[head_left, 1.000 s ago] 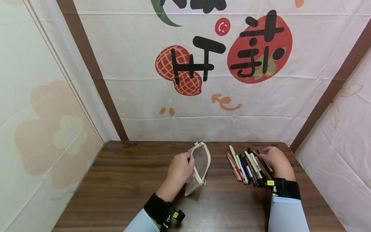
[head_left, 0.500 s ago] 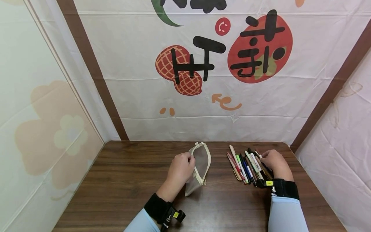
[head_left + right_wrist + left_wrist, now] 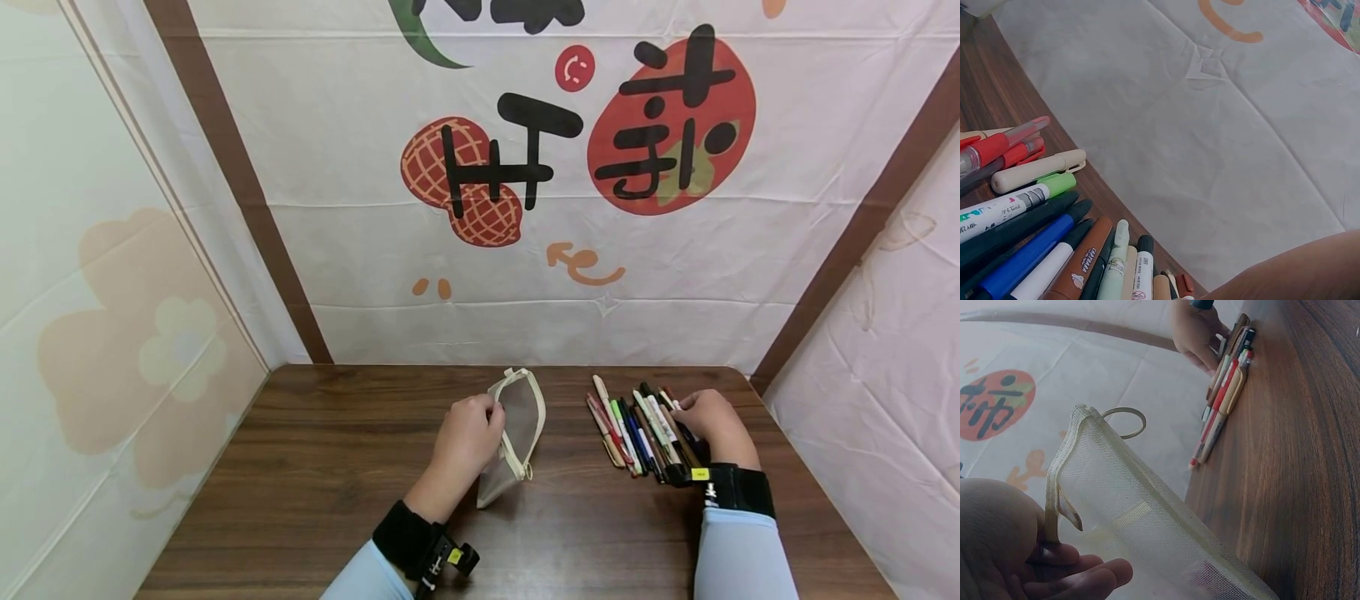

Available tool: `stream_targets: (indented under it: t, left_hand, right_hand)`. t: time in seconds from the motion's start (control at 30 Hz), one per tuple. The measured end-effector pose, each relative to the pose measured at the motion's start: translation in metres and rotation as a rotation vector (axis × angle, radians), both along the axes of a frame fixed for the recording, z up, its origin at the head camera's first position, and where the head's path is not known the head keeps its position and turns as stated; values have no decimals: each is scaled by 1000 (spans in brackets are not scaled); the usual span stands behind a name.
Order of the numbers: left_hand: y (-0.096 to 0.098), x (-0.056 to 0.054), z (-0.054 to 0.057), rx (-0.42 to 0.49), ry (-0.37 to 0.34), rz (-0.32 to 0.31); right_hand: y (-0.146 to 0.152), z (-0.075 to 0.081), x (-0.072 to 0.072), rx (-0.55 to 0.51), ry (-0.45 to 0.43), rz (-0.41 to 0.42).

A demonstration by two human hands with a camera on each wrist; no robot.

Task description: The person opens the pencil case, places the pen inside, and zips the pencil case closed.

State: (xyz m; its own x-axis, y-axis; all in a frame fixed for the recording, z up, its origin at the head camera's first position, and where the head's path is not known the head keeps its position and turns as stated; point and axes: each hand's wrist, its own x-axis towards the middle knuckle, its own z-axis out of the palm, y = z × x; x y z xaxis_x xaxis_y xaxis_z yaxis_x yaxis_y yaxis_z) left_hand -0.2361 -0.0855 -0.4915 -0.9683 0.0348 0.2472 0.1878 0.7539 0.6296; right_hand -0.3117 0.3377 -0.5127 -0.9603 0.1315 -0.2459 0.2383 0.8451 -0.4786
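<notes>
My left hand (image 3: pixel 470 429) grips the near left edge of a cream mesh zipper pouch (image 3: pixel 491 487), whose mouth gapes upward. In the left wrist view, thumb and fingers pinch the pouch's zipper band (image 3: pixel 1054 512). A row of pens and markers (image 3: pixel 637 433) lies side by side to the right of the pouch. At the right end of that row, my right hand (image 3: pixel 712 421) reaches its fingertips down among the pens; whether they pinch one is hidden. The right wrist view shows a brown marker (image 3: pixel 1082 262), a blue pen (image 3: pixel 1029 253) and a green-capped marker (image 3: pixel 1004 212).
The brown wooden table (image 3: pixel 337 500) carries everything. A printed white cloth (image 3: pixel 360 267) hangs along its back edge, with more cloth at both sides. Each wrist wears a black strap with a small camera.
My right hand has shifted slightly left and down over the right end of the pens, and a pen or two there has moved a little. My left hand and the pouch stay put.
</notes>
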Motion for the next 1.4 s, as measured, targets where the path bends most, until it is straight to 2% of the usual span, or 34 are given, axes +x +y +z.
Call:
stream_targets:
  t: [0.3,0.8,1.17,1.27,1.4]
  left_hand:
    - [0,0,-1,-10,15,1]
    - [2,-1,-2,-12,12,2]
    - [2,-1,-2,-9,4,-4]
    - [2,-1,-2,-8,4,-5]
    - [2,-1,-1,-7,9,-5]
  right_hand:
    - [4,2,2,-10,-3,0]
    - [4,7,3,-12,59,-73]
    - [-14,31,5,-59,194,-110]
    - [-24,38,7,-111,220,-113]
    - [-41,47,6,-184,256,-69]
